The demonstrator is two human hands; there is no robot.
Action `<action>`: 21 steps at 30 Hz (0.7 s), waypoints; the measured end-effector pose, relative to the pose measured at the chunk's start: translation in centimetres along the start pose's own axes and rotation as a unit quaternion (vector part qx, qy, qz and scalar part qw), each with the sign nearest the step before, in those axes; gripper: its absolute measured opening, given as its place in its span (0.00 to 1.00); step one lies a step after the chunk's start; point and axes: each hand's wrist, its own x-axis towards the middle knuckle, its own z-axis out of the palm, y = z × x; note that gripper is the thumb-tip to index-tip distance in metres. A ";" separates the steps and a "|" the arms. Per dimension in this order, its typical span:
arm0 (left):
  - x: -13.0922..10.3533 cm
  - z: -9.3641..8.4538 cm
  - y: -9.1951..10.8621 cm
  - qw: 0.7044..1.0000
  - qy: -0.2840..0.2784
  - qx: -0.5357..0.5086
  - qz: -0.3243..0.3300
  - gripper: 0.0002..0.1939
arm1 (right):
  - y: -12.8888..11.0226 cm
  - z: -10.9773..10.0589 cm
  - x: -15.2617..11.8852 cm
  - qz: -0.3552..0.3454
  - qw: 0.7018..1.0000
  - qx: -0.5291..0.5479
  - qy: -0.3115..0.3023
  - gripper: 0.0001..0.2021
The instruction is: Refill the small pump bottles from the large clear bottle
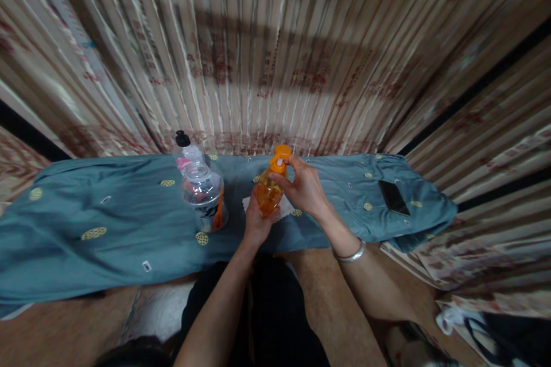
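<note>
Left hand (260,219) wraps the lower body of an amber pump-shaped bottle (269,196) at the center of the frame, while the right hand (306,183), a silver bracelet (352,252) at its wrist, pinches at the orange cap (282,155) with thumb and fingers. Behind the bottle lies a white cloth (286,207) with a scalloped edge; whether the two touch cannot be told. Work on the bottle appears midway: it is in both hands and its cap looks partly raised, a pale spot showing there, though the detail is too small to confirm. Judging by the frame, closing the cap and setting the bottle down are not yet done. Left of center on the cloth-covered table (133,200), a clear plastic tub (206,212) stands near a black-capped bottle (183,140), neither in a hand's grasp. A dark phone (394,198) lies at right, before a pleated curtain (258,40).
</note>
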 end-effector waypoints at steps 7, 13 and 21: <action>-0.1 0.4 0.4 1.000 0.013 0.009 0.015 0.23 | -0.6 1.3 -0.3 0.020 0.998 0.008 0.052 0.14; 0.0 -0.1 0.6 0.999 0.021 0.030 0.007 0.23 | 2.3 2.4 -0.9 0.046 0.990 0.124 0.043 0.23; 0.7 -0.2 0.1 0.999 0.038 0.023 -0.016 0.38 | 9.8 7.4 -4.1 0.309 0.950 -0.011 -0.046 0.19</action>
